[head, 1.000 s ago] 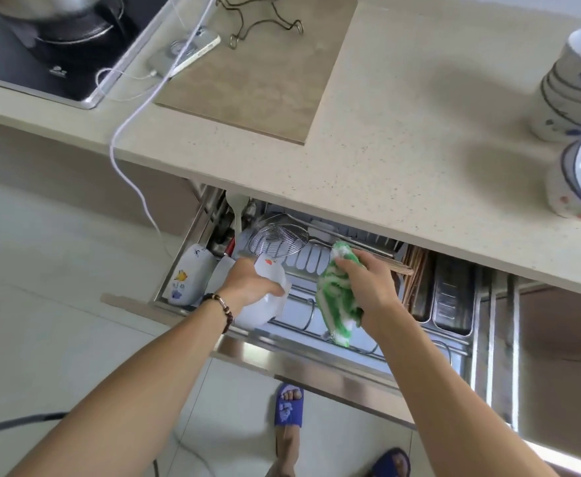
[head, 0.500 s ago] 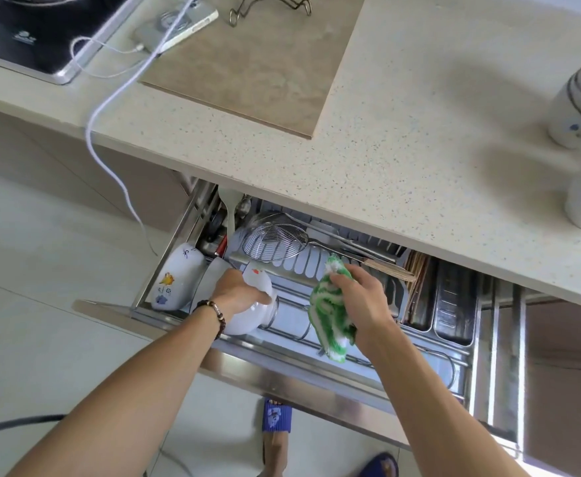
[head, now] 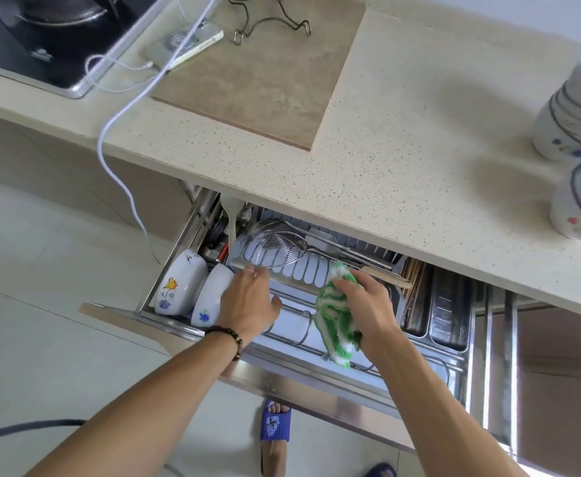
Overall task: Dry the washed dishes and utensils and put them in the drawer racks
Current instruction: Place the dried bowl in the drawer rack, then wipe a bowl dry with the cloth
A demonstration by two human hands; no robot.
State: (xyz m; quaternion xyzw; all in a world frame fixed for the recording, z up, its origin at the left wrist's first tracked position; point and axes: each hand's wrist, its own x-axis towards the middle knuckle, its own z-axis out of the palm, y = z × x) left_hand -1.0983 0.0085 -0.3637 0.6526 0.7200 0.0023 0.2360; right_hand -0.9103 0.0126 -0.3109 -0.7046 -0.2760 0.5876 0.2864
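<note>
Over drawer rack point(head: 303, 325), L hand point(head: 247, 301) relaxed beside bowl point(head: 210, 297); R hand point(head: 368, 304) grips cloth point(head: 335, 321).

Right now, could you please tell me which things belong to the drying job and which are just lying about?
Job: green cloth in the right hand; bowls standing in the drawer rack; stacked bowls on the counter.

Lying about: phone, white cable, wire stand, stove.
</note>
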